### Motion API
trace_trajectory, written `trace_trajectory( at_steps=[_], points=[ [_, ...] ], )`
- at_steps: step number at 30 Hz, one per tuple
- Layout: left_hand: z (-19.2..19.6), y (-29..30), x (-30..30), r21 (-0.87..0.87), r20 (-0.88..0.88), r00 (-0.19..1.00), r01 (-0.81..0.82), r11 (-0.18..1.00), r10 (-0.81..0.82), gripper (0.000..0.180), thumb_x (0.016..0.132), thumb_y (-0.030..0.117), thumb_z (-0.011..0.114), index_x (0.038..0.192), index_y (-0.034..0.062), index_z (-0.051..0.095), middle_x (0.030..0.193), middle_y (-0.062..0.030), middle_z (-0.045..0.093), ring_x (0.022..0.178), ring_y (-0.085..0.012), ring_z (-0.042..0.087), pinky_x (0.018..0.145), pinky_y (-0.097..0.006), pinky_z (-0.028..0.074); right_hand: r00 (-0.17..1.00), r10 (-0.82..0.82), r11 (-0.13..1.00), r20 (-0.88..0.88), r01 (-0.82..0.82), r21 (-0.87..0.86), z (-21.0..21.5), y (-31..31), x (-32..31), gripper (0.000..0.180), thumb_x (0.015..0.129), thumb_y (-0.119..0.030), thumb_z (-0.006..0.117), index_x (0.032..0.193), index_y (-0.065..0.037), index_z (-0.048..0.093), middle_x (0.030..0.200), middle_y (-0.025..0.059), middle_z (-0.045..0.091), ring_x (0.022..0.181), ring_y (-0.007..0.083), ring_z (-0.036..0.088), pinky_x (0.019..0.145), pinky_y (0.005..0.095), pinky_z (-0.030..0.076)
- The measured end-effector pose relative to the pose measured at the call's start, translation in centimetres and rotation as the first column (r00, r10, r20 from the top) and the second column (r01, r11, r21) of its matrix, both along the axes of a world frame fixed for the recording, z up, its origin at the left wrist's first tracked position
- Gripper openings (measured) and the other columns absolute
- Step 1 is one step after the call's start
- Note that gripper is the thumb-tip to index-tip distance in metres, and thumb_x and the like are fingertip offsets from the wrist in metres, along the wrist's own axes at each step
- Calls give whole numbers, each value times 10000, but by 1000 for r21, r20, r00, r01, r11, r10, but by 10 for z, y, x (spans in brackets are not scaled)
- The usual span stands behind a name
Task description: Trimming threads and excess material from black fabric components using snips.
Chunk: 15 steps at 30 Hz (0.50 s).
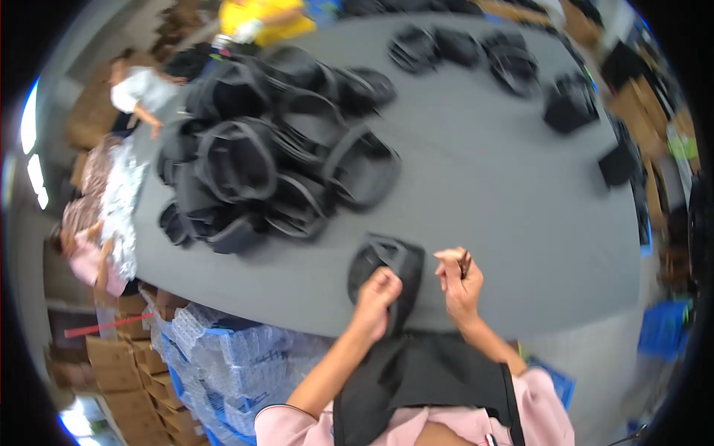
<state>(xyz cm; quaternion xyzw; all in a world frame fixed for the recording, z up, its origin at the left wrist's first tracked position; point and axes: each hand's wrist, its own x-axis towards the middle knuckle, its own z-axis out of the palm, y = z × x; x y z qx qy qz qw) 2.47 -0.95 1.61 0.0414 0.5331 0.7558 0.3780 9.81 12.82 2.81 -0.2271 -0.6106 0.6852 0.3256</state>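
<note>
A black fabric bag (409,262) with a soft, curved rim lies at the near edge of the table, right in front of me. My left hand (378,301) is closed at its near left side and appears to grip the fabric; the fingertips are partly blurred. To the right of the bag, apart from it, my right hand (459,286) is raised with curled fingers. A small dark object (465,264) shows between those fingers, too blurred to name.
A heap of similar black bags (238,160) covers the table's left side. Several more stand along the far right edge, one being a dark bag (571,104). Bubble wrap over a blue crate (245,372) stands near left. Three people work around the grey table (491,186).
</note>
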Motion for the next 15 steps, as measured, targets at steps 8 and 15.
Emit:
trace_trajectory(
  at_steps=[8,15],
  points=[
    [7,10,7,57,42,971,234,971,-237,267,837,67,623,1083,7,541,993,-7,542,965,-106,511,869,-246,401,938,50,960,344,-140,242,5,5,54,265,770,-91,665,1006,-54,550,782,67,584,599,154,558,577,265,458],
    [6,16,16,13,-143,921,369,929,-363,298,820,14,620,1104,-40,544,974,-28,472,915,-103,503,812,-231,428,886,38,709,462,-350,613,34,27,59,285,689,-84,681,965,-88,612,825,35,527,607,205,558,538,316,432]
  ],
)
